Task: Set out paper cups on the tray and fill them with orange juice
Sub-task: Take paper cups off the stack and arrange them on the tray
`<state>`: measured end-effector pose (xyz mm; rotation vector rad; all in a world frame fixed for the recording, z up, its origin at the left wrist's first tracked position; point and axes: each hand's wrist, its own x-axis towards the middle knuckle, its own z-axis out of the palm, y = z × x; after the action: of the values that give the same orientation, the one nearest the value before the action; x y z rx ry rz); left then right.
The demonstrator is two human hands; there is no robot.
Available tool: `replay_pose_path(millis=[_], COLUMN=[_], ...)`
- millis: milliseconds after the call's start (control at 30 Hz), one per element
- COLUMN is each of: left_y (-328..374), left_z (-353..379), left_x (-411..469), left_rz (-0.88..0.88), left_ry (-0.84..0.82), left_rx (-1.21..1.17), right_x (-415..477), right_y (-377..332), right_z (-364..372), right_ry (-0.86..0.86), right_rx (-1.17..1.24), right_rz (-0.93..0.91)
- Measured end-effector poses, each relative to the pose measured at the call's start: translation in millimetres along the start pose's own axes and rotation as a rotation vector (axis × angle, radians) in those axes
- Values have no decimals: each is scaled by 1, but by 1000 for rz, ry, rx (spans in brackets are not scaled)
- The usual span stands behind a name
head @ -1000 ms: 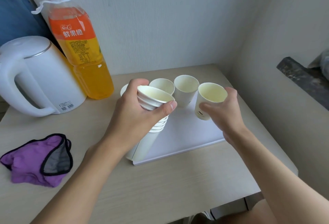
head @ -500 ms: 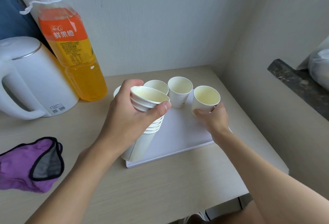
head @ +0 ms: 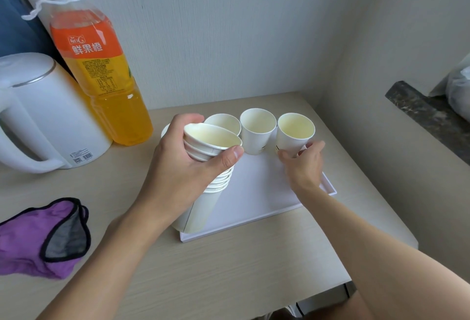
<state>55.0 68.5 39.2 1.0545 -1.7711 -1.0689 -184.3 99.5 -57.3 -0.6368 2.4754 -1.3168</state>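
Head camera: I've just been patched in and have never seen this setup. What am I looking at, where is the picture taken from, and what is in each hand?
There is no machine here: these are a person's two bare hands, and the one picture comes from a camera worn on the head, looking forward and down. The left hand grips a tilted stack of paper cups at the near left corner of a white tray. The right hand holds the rightmost cup by its base, at the tray's far edge, in a row with the middle cup and a third cup. The cups look empty. On the table, left of the tray, stand a capped orange juice bottle and a white kettle, with a purple cloth nearer the camera.
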Motion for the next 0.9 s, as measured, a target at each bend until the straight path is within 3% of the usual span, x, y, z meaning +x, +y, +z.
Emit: replay_pose_path(millis=[533,900], left_y=[1,3], left_z=[-4,-3], left_x=[-1,-2], left_rz=[-13,-3], left_ry=[1,-17], left_rx=[-2,-21], right_x=[0,5], right_y=[7,-4], right_z=[9,11], right_ry=[-16,21], right_rx=[-203,-184], right_rz=[-74,-78])
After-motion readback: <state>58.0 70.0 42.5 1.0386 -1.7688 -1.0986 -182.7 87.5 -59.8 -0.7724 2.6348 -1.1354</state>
